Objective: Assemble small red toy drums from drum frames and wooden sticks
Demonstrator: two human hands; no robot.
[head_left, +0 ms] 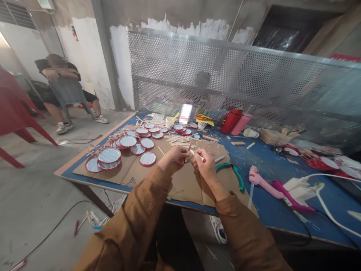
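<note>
My left hand point(175, 159) grips a thin wooden craft stick point(188, 149) upright between fingers and thumb. My right hand point(205, 165) holds a white marker with a red end point(199, 156), its tip close to or touching that stick. Both hands are above a brown cardboard sheet point(184, 184) on a blue table point(270, 165). Left of them lie several round red-rimmed discs point(147, 159), some stacked. A loose pile of craft sticks point(176, 140) lies just beyond my hands. Green-handled pliers point(234, 174) sit to the right of my right hand.
Two pink glue guns point(262, 180) and a white power adapter point(295, 189) lie at the right. A red flask point(231, 121) stands by a perforated metal screen point(225, 71). A seated person point(63, 81) and a red plastic chair point(17, 109) are at the left.
</note>
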